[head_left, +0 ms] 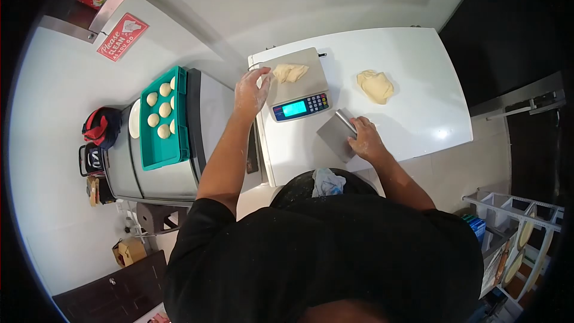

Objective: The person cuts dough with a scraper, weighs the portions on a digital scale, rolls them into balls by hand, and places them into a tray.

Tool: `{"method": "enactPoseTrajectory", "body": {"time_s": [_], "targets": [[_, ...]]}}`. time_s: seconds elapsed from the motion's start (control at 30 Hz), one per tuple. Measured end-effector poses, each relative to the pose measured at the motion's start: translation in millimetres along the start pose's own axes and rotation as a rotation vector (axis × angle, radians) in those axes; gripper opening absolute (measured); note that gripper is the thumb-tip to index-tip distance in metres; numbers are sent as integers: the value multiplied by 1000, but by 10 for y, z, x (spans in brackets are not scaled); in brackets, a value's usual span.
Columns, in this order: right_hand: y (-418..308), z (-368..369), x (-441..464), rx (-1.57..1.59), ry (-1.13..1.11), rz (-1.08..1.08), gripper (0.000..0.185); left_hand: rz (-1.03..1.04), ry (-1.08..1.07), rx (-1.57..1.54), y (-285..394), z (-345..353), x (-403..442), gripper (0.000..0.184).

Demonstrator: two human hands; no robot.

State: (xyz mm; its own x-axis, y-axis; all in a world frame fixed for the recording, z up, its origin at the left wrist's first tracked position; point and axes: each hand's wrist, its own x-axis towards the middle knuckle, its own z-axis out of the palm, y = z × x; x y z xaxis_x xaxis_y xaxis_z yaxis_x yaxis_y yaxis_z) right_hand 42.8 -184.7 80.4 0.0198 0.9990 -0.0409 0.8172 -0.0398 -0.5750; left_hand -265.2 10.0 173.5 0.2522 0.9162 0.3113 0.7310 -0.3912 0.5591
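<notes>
A piece of pale dough (290, 73) lies on the flat pan of a digital scale (299, 91), whose display glows cyan. Just left of that dough is my left hand (251, 91), floury, with its fingers apart and nothing in them. My right hand (366, 137) grips the rolled metal handle of a bench scraper (336, 136). The scraper's broad blade is over the white worktop (412, 72), close to the front right of the scale. A larger lump of dough (375, 86) rests on the worktop, to the right of the scale.
On the left, a teal tray (162, 154) with several round dough balls sits on a grey-topped unit (122, 170). A black bin (293, 191) with a crumpled plastic bag (328, 183) is between my body and the worktop. Shelving (514, 203) stands at the lower right.
</notes>
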Motion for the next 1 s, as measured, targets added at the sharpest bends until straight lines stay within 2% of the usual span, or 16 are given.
{"method": "enactPoseTrajectory", "body": {"time_s": [0.17,0.2,0.3,0.4,0.57,0.67,0.73,0.83,0.87,0.97,1.0], "targets": [[12,43,172,-125,-23,74,45,-12,-12,-30,-143,42,-206,26],[142,135,223,-102,-75,82,41,-8,-8,-34,-163,61,-224,26],[419,216,337,-60,-181,95,33,-186,-82,-166,-221,85,-270,26],[480,137,330,166,-326,292,27,-241,-104,-164,-271,107,-322,28],[359,76,169,210,-257,361,29,-343,-128,-195,-313,274,-359,29],[171,-12,152,444,-113,375,28,-324,-52,-156,-448,537,-326,28],[-8,-52,266,386,-84,313,29,-319,-12,-138,-428,674,-261,28],[-386,-99,549,273,-30,196,31,-160,220,213,-263,922,-150,25],[-572,-124,732,185,-16,161,32,-165,230,203,-295,956,-139,25],[-1119,-236,1205,-22,27,50,33,-371,192,82,-380,1023,-130,20],[-1285,-244,1325,-119,61,-12,32,-383,203,79,-405,1013,-147,20]]}}
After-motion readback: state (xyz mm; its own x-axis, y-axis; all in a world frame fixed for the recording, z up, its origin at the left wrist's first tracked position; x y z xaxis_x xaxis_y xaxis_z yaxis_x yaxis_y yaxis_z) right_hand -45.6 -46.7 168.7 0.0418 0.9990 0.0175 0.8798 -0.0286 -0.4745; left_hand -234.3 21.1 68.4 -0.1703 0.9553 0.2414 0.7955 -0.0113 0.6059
